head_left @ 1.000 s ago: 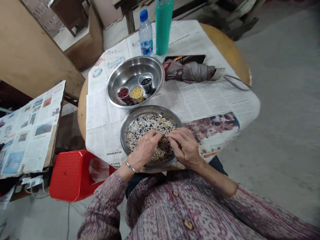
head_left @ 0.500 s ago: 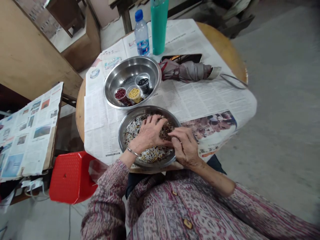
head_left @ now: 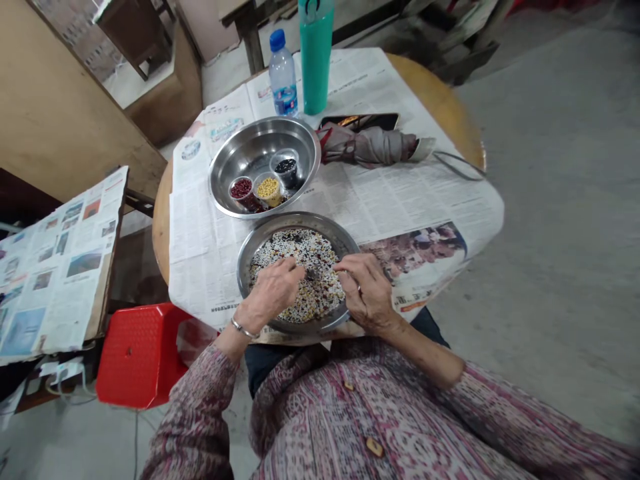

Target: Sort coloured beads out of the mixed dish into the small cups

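The left hand (head_left: 270, 291) and right hand (head_left: 367, 293) are holding their fingers curled over mixed grains (head_left: 300, 252) on a steel plate (head_left: 295, 218) at the desk's near edge (head_left: 313, 338), any pinch hidden.

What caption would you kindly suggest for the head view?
Left hand in mixed grains on a steel plate, right hand at its rim, steel bowl beside.

One deep stainless steel bowl (head_left: 250, 150), one shallow stainless steel dish (head_left: 295, 223), three small clear plastic cups (head_left: 270, 191), one blue-capped plastic water bottle (head_left: 283, 73), one teal flask (head_left: 315, 57) and one folded grey umbrella (head_left: 367, 148) share one round wooden table (head_left: 443, 100). Two bare hands (head_left: 270, 291) appear, with one red plastic stool (head_left: 140, 360) alongside.
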Demonstrator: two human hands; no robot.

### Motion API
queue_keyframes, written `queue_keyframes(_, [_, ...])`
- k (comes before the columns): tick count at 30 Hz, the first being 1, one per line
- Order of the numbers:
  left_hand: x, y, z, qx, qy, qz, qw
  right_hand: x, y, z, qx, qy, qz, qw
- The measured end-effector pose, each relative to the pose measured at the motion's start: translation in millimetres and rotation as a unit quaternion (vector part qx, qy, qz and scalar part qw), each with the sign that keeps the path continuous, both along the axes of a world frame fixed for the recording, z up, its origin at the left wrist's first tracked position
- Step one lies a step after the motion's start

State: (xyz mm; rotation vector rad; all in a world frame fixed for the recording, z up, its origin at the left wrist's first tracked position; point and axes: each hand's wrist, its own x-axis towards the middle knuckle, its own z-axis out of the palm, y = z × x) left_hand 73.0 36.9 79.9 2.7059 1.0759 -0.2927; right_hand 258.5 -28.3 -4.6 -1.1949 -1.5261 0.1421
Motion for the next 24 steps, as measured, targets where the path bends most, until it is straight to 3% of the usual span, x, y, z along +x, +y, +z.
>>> queue_keyframes(3, [-23.1, -2.0, 6.1, 0.039, 0.018, 0.076, 0.996, 0.1, 0.1, -0.3, 0.003, -0.002, 0.001, 1.0])
queue_keyframes(6, [-28.5, -3.0, 6.8, 0.098, 0.001, 0.125, 0.987, 0.1, 0.2, -1.5, -0.005, -0.001, -0.002, 1.0])
queue_keyframes(10, [-8.2, 6.9, -2.4, 0.121, -0.059, 0.13, 0.982, -0.1, 0.8, -1.6, -0.001, -0.005, -0.005, 1.0])
queue_keyframes(13, [11.9, 20.7, -12.2, 0.106, -0.079, 0.168, 0.977, -0.5, 1.6, 0.1, 0.012, -0.009, -0.005, 1.0])
queue_keyframes(15, [21.5, 26.5, -17.0, 0.062, -0.098, 0.148, 0.982, -0.8, 2.2, 1.2, 0.017, -0.01, -0.004, 1.0])
queue_keyframes(18, [27.8, 23.8, -20.5, -0.022, -0.119, 0.065, 0.991, -1.0, 3.1, 1.4, 0.023, -0.012, -0.005, 1.0])
queue_keyframes(24, [16.8, -10.0, -16.4, -0.072, -0.141, -0.038, 0.987, -0.6, 3.8, -1.8, 0.019, -0.009, -0.005, 1.0])
